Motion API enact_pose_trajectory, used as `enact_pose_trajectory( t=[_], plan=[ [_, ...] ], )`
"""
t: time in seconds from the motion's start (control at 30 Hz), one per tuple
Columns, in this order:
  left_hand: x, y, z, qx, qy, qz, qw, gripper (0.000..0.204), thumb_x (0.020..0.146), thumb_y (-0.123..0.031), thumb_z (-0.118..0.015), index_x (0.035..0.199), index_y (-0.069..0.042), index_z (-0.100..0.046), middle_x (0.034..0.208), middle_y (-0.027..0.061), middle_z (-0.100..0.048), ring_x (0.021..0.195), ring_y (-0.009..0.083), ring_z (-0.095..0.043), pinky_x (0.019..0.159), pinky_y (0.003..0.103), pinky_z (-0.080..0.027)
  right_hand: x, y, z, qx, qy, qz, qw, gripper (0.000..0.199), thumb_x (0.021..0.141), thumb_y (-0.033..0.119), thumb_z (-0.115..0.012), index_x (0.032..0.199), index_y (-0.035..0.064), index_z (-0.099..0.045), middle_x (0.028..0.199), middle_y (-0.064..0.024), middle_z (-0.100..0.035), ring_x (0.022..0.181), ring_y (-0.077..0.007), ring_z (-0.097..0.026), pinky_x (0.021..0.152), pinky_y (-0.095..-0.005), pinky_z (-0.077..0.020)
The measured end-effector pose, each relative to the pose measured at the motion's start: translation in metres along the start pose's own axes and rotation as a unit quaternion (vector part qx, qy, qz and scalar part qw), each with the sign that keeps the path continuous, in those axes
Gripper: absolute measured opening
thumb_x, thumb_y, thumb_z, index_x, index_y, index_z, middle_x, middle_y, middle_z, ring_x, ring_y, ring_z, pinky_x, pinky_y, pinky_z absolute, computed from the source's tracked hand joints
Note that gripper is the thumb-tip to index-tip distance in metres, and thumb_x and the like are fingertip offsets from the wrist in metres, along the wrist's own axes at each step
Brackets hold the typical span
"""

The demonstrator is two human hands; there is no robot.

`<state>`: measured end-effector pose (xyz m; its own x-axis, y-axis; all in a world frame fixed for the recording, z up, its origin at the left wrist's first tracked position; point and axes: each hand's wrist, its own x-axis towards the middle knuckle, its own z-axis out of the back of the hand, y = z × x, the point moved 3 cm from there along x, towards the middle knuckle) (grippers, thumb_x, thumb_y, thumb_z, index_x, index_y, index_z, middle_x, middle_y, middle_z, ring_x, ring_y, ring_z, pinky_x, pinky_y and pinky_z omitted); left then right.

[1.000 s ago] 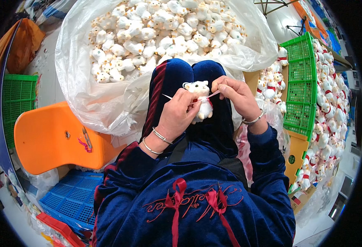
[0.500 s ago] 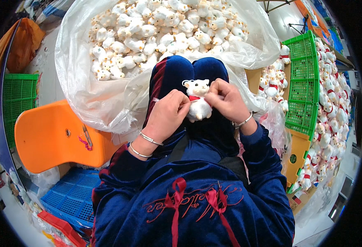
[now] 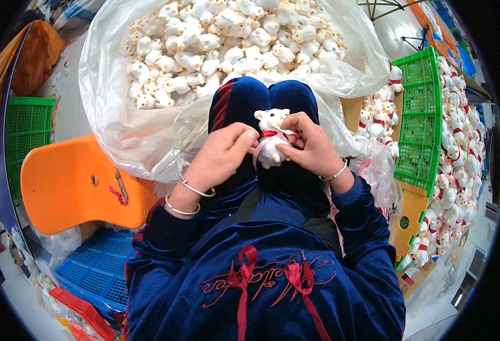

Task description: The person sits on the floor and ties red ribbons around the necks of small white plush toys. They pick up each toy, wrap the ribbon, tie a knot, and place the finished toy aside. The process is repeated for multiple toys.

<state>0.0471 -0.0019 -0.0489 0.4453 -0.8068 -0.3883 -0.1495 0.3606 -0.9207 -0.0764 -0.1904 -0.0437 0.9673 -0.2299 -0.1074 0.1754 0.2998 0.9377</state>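
Note:
A small white plush animal (image 3: pixel 271 154) with tan ears rests upright over my lap between both hands. Around its neck runs a red ribbon (image 3: pixel 269 133), with a paler length crossing its front and curving down its left side. My left hand (image 3: pixel 222 154) is closed, thumb and forefinger pinched at the ribbon beside the toy's left side. Fingers and thumb of my right hand (image 3: pixel 311 146) grip the toy's right side, partly covering its chest and the ribbon there.
A clear plastic sack (image 3: pixel 105 102) full of white plush toys lies ahead of my knees. To my left are an orange chair (image 3: pixel 62 190) with snips on it and a blue crate (image 3: pixel 99 270). Ribboned toys (image 3: pixel 452 193) heap up at right beside a green crate (image 3: pixel 418 116).
My left hand has shifted left and turned at the toy's side. My right hand has moved down onto the toy's body. A pale ribbon length now shows across the front.

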Motion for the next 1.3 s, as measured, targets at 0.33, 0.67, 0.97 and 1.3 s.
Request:
enact_pose_trajectory(
  t=[0.33,0.67,0.97,1.3],
  plan=[
    [0.015,0.012,-0.024,-0.114,0.052,0.104,0.987,0.030,0.105,-0.029,-0.062,0.091,-0.004,-0.067,0.073,0.0011,-0.066,0.059,0.0073,-0.064,0.048,0.021,-0.046,-0.006,-0.003,0.002,-0.011,0.021,-0.037,0.999,0.025,0.088,0.008,-0.078,0.102,0.0036,-0.058,0.070,0.0026,-0.046,0.064,-0.0056,-0.042,0.057,-0.0242,-0.0396],
    [0.020,0.000,-0.044,-0.240,0.090,0.007,0.967,0.018,0.102,-0.021,-0.067,0.101,-0.003,-0.071,0.080,0.0028,-0.071,0.065,0.0082,-0.067,0.052,0.018,-0.046,-0.001,-0.005,-0.002,-0.025,-0.009,-0.025,0.999,0.019,0.089,0.009,-0.076,0.096,0.0039,-0.060,0.061,-0.0018,-0.049,0.056,-0.0081,-0.045,0.054,-0.0270,-0.0397],
    [0.024,-0.001,-0.040,-0.194,0.080,0.045,0.977,0.019,0.101,-0.019,-0.069,0.106,-0.001,-0.074,0.087,0.0044,-0.074,0.073,0.0101,-0.070,0.065,0.022,-0.054,-0.006,-0.004,-0.002,-0.070,-0.023,-0.033,0.997,0.015,0.090,0.009,-0.074,0.098,0.0044,-0.062,0.063,-0.0056,-0.054,0.054,-0.0129,-0.050,0.055,-0.0296,-0.0431],
    [0.016,-0.008,-0.033,-0.135,0.065,0.042,0.988,0.022,0.100,-0.020,-0.070,0.107,-0.001,-0.077,0.089,0.0051,-0.075,0.073,0.0087,-0.068,0.067,0.023,-0.055,-0.014,-0.008,-0.014,-0.080,-0.106,0.045,0.990,0.014,0.092,0.005,-0.072,0.104,0.0015,-0.068,0.084,-0.0117,-0.068,0.068,-0.0179,-0.067,0.064,-0.0296,-0.0530]
  ],
)
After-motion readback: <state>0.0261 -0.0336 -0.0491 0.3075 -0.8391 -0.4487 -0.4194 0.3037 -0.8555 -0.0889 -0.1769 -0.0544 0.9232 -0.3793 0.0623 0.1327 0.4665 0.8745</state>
